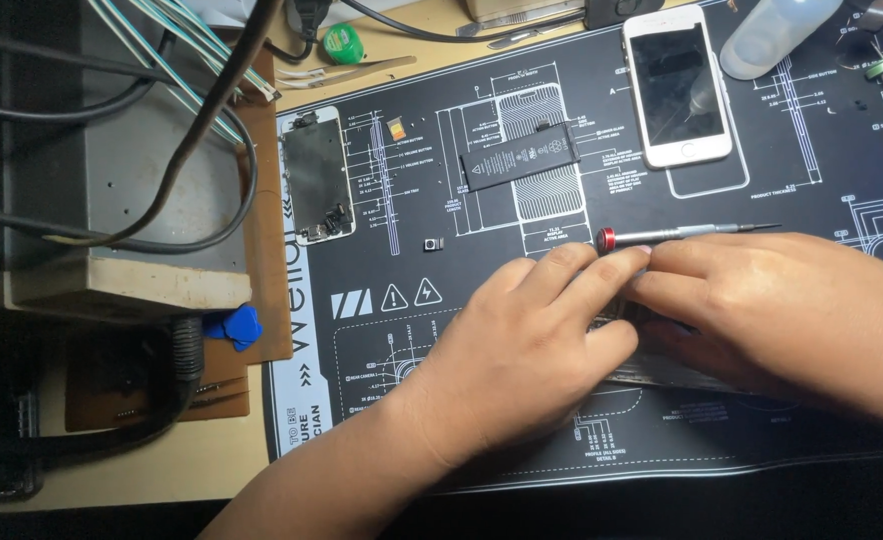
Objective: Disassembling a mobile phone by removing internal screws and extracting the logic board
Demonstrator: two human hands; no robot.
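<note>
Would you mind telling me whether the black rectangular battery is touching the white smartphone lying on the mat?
Apart: the head view shows bare mat between the black rectangular battery and the white smartphone.

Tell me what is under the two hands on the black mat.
Under the left hand and right hand a thin strip of a flat, glossy thing shows on the black mat. The hands cover the rest, so its kind cannot be told.

A single head-worn camera looks steeply down from close above a black repair mat (762, 170). The left hand (522, 350) and right hand (782, 310) meet at centre frame; a grey metal box (152, 170) lies far left of them.
</note>
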